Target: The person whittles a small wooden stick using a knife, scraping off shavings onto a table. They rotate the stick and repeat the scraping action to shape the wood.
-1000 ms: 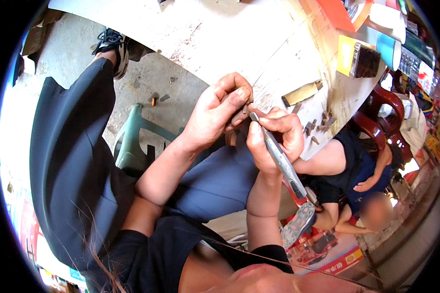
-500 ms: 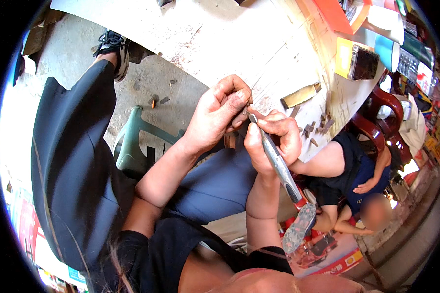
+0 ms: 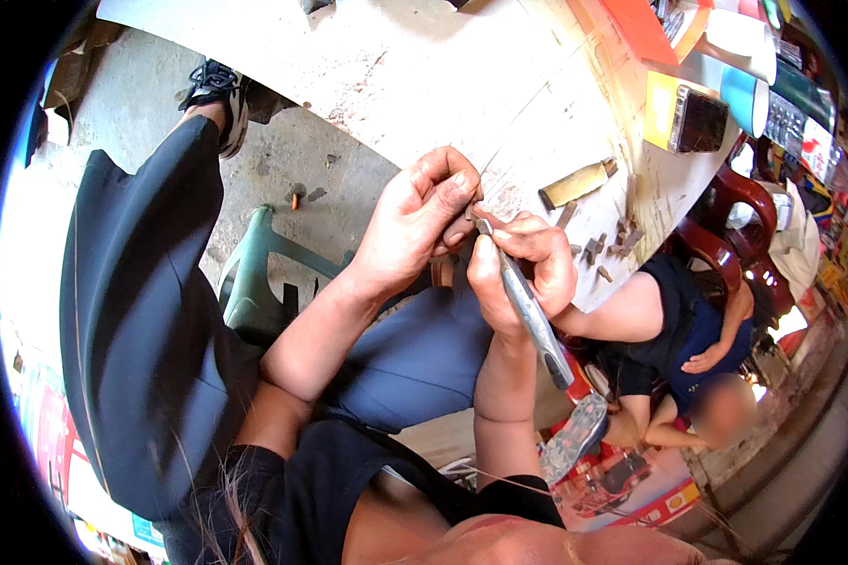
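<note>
Above my lap, my left hand is closed, thumb and fingers pinching a small brown piece that is mostly hidden by the fingertips. My right hand is wrapped round a slim grey-handled carving knife. Its short tip points at the brown piece, close against the left fingertips; I cannot tell whether they touch. On the white table beyond, a flat yellowish-brown block lies near several small dark brown pieces.
A phone rests on a yellow box at the table's right, by a blue-and-white roll. A green stool stands below the table's left edge. Another person sits at the right near a dark red chair.
My right hand and the knife have shifted slightly left, and the knife's handle end is a little higher. My left hand stays nearly in place, still pinching the piece.
</note>
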The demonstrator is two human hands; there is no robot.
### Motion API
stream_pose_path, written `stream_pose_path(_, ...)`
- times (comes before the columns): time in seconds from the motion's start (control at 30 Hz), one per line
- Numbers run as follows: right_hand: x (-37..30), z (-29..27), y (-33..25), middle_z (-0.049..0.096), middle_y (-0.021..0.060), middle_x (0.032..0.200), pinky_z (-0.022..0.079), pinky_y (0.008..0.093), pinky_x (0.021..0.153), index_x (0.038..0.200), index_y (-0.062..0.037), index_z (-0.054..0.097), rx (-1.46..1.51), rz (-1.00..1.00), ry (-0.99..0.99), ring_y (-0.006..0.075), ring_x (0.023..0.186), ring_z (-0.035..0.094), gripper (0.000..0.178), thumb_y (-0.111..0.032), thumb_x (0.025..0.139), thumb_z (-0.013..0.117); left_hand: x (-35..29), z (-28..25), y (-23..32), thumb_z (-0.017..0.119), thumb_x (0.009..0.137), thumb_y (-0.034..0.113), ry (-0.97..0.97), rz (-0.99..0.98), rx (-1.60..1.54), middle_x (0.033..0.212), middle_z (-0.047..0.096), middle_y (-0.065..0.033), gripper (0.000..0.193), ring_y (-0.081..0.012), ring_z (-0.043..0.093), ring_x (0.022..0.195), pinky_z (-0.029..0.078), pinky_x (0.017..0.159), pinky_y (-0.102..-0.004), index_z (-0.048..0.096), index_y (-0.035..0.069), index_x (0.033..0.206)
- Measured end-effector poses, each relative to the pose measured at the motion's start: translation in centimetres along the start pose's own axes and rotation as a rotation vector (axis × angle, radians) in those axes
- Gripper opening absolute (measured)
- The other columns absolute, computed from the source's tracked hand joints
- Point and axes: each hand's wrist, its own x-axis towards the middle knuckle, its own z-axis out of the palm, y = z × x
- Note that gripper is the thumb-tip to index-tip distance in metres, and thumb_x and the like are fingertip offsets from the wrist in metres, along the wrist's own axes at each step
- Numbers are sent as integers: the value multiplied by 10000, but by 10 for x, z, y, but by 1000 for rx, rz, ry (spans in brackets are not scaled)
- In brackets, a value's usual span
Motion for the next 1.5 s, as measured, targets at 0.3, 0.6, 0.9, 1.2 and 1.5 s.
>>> stream_pose_path(0.3,3,-2,2,520,83,672,522,301,689,799,5,481,52,-22,-1,115,602,460,171,31,731,635,1,2,-2,492,969,237,23,0,-12,624,435,39,206,-12,346,507,265,429,-164,475,64,859)
stream_pose_path(0.6,2,3,4,530,75,694,433,246,598,816,-3,492,18,-56,15,116,615,461,170,24,744,643,1,2,0,483,973,240,19,14,-33,592,421,39,208,-16,323,480,246,421,-167,479,64,863)
stream_pose_path(0.9,4,5,0,580,123,641,553,324,629,756,16,506,-43,-76,63,174,577,601,175,2,730,678,1,1,1,485,972,226,0,-2,-12,601,418,39,194,-17,326,482,255,424,-168,478,61,870)
stream_pose_path(1.2,0,4,1,554,95,692,437,242,590,803,3,483,-18,-24,56,120,609,476,172,46,727,631,1,5,0,491,969,219,35,22,-21,622,421,43,186,-14,338,499,261,430,-165,480,60,873)
stream_pose_path(1.5,2,-3,2,552,93,738,423,238,595,815,0,472,-49,-72,-24,119,635,485,161,57,747,606,2,2,-4,495,966,224,35,28,-14,618,429,38,191,-15,346,500,267,433,-165,479,59,870)
